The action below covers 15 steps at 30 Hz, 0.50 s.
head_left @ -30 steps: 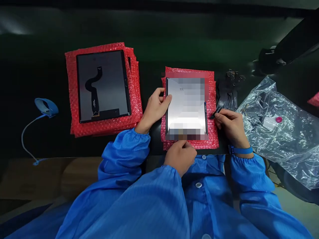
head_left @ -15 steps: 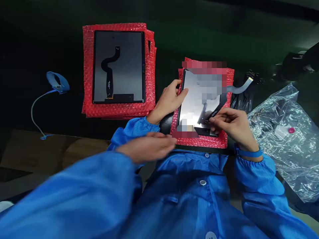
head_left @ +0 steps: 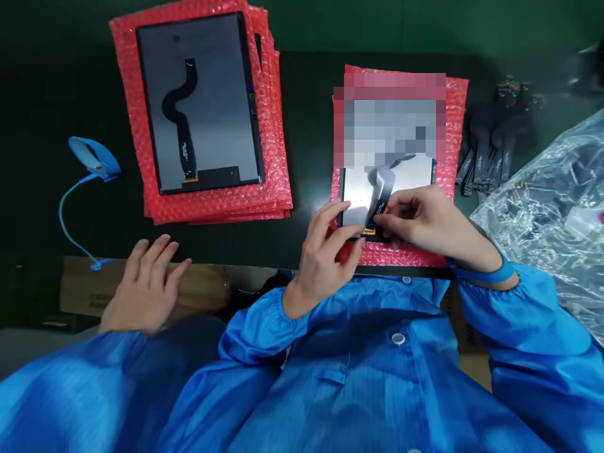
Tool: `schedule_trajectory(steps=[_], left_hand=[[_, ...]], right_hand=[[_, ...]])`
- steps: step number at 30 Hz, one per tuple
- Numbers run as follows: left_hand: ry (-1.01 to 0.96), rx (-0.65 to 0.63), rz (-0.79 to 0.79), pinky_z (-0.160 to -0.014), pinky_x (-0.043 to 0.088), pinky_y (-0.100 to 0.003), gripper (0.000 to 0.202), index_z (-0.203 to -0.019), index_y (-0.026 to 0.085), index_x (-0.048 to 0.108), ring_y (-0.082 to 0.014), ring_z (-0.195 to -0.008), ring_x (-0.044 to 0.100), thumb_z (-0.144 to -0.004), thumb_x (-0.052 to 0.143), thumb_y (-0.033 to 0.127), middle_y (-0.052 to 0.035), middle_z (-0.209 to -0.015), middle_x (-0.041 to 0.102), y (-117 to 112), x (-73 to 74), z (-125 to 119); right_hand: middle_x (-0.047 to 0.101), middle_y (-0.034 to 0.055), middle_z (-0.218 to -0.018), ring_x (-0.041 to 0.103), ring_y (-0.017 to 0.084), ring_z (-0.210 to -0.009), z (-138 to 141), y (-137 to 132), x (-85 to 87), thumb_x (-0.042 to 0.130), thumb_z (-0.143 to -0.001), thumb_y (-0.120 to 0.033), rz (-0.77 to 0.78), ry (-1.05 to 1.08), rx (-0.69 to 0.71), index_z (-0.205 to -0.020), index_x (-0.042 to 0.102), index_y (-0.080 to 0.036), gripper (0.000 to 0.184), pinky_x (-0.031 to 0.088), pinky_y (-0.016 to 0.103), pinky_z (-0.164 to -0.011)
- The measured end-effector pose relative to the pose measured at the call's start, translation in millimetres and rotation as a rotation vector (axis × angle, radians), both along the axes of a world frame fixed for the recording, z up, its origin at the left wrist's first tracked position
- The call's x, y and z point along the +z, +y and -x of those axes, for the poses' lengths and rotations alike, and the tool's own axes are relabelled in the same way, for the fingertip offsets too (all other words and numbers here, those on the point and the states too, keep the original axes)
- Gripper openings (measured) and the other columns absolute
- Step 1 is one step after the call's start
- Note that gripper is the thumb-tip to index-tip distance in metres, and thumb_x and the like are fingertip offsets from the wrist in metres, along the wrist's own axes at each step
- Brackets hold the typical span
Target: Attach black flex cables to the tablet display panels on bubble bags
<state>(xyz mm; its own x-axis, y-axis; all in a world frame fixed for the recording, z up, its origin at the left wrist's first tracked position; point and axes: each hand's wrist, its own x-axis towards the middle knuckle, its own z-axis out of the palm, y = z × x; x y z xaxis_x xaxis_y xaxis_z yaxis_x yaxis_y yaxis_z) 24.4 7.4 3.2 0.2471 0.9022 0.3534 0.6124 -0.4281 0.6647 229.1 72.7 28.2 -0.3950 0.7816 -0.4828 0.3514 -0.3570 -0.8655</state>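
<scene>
A silvery display panel (head_left: 408,179) lies on red bubble wrap (head_left: 457,113) before me; its upper part is blurred out. A dark flex cable (head_left: 383,187) curves across it. My right hand (head_left: 427,220) pinches the cable's lower end against the panel's near edge. My left hand (head_left: 325,251) curls its fingers on the panel's lower left corner, right beside the pinch. A third hand (head_left: 146,283) in a blue sleeve lies flat and open on a cardboard box (head_left: 207,290) at the front left.
At the back left a stack of red bubble wrap (head_left: 141,145) carries a dark panel (head_left: 212,107) with a fitted cable. A blue wrist strap (head_left: 92,157) with cord lies far left. Loose black flex cables (head_left: 491,145) and a clear plastic bag (head_left: 542,207) are on the right.
My left hand slid from the panel's left edge to its lower corner. My right hand brought the cable's end down to the near edge. The third hand moved left onto the box.
</scene>
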Motion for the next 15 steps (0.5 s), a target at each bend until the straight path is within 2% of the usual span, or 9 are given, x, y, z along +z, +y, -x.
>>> schedule_trajectory(steps=[7,15], left_hand=[[0.002,-0.001,-0.05,-0.114,0.05,-0.054,0.023,-0.112,0.015,0.068,-0.0318,-0.139,0.052,-0.09,0.069,0.008,-0.0158,-0.139,0.058,-10,-15.0,-4],[0.001,0.008,-0.068,-0.112,0.053,-0.054,0.02,-0.114,0.019,0.067,-0.0312,-0.141,0.052,-0.094,0.068,0.014,-0.0131,-0.141,0.059,-13,-15.7,-5]], right_hand=[[0.066,0.001,-0.059,0.058,0.011,-0.051,1,4,4.4,0.074,-0.084,-0.02,-0.081,-0.073,0.067,-0.066,0.067,-0.015,0.02,0.041,0.024,-0.05],[0.062,0.0004,-0.057,0.052,0.01,-0.05,-3,9,3.5,0.074,-0.085,-0.022,-0.133,-0.086,0.148,-0.064,0.065,-0.016,0.024,0.036,0.024,-0.048]])
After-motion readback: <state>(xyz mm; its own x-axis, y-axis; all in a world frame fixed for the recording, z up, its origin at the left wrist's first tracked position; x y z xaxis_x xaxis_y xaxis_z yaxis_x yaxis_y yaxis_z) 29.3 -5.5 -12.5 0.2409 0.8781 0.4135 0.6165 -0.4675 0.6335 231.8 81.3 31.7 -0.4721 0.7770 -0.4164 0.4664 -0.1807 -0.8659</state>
